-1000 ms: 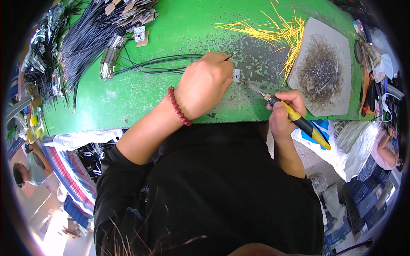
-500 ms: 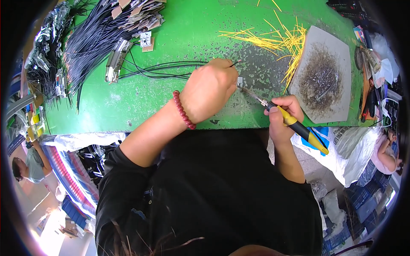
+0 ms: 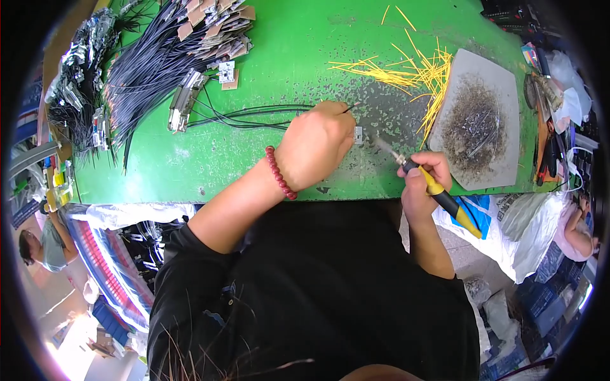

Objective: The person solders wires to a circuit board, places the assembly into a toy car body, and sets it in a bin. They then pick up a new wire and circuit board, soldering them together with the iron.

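Observation:
My left hand [image 3: 318,143], with a red bead bracelet at its wrist, is closed around several black cables [image 3: 244,115]. One cable end with a bare tip sticks out past its fingers. A small whitish piece [image 3: 358,134] shows right beside those fingers; whether they touch it is hidden. My right hand [image 3: 424,184] grips a yellow and black soldering iron [image 3: 459,213], its tip pointing up and left, a little apart from the whitish piece. The cables run left to a silver metal part [image 3: 185,100], next to a small white circuit board [image 3: 226,72].
Thin yellow wires [image 3: 413,70] lie scattered beside a grey board [image 3: 483,127] with dark burnt residue. A large bundle of black wires [image 3: 143,79] fills the left of the green table [image 3: 298,44]. Tools [image 3: 551,140] crowd its right edge. Other people appear at both sides.
The soldering iron's tip has drawn back to the right, away from the whitish piece by my left fingers. My left hand keeps its hold, and the whole view has shifted slightly.

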### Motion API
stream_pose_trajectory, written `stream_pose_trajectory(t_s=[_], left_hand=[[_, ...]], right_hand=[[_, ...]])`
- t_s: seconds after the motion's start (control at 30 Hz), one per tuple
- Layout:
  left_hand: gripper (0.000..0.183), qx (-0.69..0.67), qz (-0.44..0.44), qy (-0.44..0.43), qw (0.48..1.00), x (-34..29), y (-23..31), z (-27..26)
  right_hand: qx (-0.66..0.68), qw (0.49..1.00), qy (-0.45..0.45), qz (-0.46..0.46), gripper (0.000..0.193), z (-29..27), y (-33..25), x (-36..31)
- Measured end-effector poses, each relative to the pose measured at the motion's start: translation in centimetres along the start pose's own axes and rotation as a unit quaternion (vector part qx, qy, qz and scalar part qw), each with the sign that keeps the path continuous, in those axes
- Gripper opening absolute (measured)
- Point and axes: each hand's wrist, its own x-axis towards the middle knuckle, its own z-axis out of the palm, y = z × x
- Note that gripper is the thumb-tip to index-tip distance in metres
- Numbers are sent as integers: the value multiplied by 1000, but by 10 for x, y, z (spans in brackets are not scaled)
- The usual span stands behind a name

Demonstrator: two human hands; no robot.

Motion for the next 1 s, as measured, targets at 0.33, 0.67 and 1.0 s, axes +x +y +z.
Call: stream_pose_trajectory(t_s=[0.33, 0.67, 1.0], left_hand=[[10, -10, -3, 11, 1000, -2, -1, 0], [15, -72, 3, -7, 997, -2, 0, -13], [11, -76, -28, 12, 997, 1, -4, -8]], right_hand=[[-99, 992, -84, -14, 28, 42, -17, 59], [-123, 984, -108, -63, 40, 53, -5, 79], [-157, 983, -39, -89, 37, 41, 1, 41]])
